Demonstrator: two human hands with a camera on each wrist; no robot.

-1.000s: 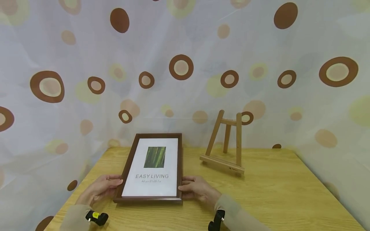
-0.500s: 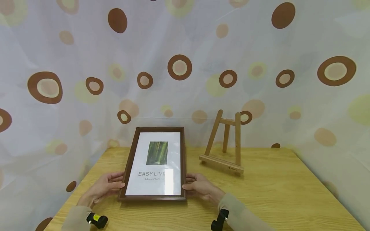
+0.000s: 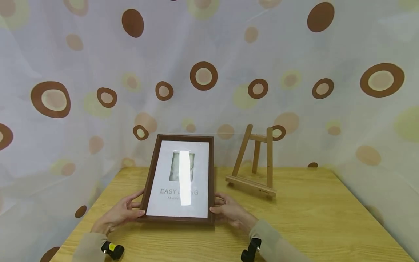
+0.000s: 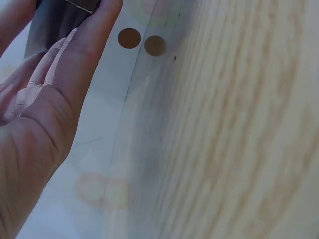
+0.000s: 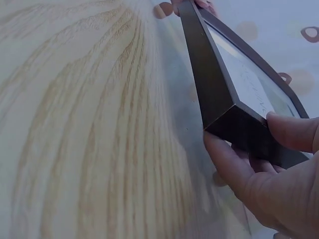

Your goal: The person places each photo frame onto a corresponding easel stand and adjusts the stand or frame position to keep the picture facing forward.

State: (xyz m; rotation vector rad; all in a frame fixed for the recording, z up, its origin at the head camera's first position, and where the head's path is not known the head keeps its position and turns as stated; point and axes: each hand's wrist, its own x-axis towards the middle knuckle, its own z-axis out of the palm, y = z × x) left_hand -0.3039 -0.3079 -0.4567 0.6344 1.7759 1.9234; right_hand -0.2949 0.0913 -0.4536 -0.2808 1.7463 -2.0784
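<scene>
A brown picture frame (image 3: 155, 171) with a white insert marked "EASY LIVING" is held up, its top tilted back, over the left part of the table. My left hand (image 3: 122, 213) grips its lower left side, thumb on the front edge. On the opposite side my right hand (image 3: 230, 211) pinches the lower right edge, thumb in front and fingers behind. In the right wrist view the frame's bottom corner (image 5: 234, 119) sits above the wood, with fingers under it. The left wrist view shows the left palm (image 4: 45, 114) and a dark bit of frame. A bright glare strip crosses the glass.
A small wooden easel (image 3: 250, 183) stands on the table to the right of the picture frame, toward the back. The light wood table (image 3: 311, 218) ends at a hanging curtain (image 3: 209, 43) with brown dots, which also closes off both sides.
The picture frame has risen and shifted slightly right, its top tilting further up, with both hands moving along. A glare strip has appeared on the glass. The easel has stayed put.
</scene>
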